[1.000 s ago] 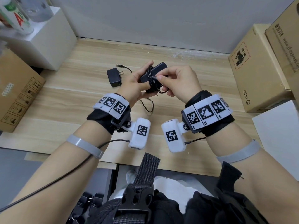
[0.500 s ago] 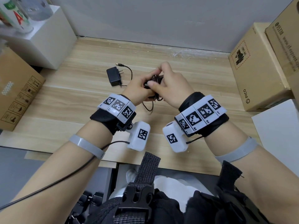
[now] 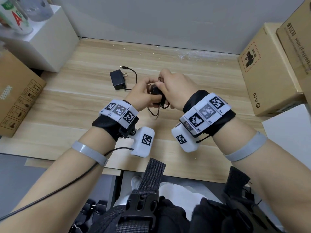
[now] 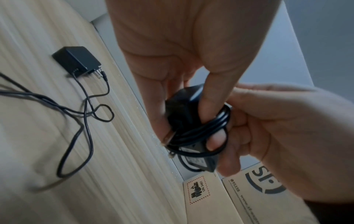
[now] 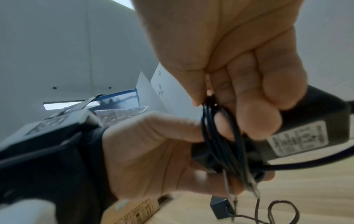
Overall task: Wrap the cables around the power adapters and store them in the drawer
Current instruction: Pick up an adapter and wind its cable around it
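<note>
L hand [image 4: 172, 50] grips black adapter [image 4: 184, 109] w/ thumb + fingers clamped across the body, held above wooden desk [image 3: 193, 73]. R hand [image 3: 176, 88] pinches the cable [image 4: 210, 130] betw. thumb and curled fingers, right against adapter; several turns already looped round the body.

View diffs:
- Head: both hands meet mid-desk; adapter mostly hidden betw. them, only a dark patch [image 3: 155, 91] + slack cable loop hanging below the hands [image 3: 155, 111].
- L wrist: shows turns lying side by side across adapter, metal plug prongs [image 4: 168, 137] sticking out by L fingers. R hand [image 4: 283, 133] in from the right.
- R wrist: shows white rating label [image 5: 298, 141] on adapter body [image 5: 316, 115], cable bundle [image 5: 220, 136] crossing L thumb; R hand [image 5: 239, 60] fingers curled on top. L hand [image 5: 153, 151] below. Blurry.

2nd adapter [image 3: 117, 80] lies flat on desk, left of hands & apart from them, prongs pointing toward wall; its cable [image 4: 86, 106] unwrapped, sprawled in loose loops, barrel tip [image 3: 123, 67] near prongs.

Containers: cardboard boxes on the right [image 3: 262, 73], closed, contents not visible. Another cardboard box at left [image 3: 18, 101], closed. White box [image 3: 50, 39] at far left corner, bottles on top [image 3: 15, 19]. Drawer not identifiable in any view.
</note>
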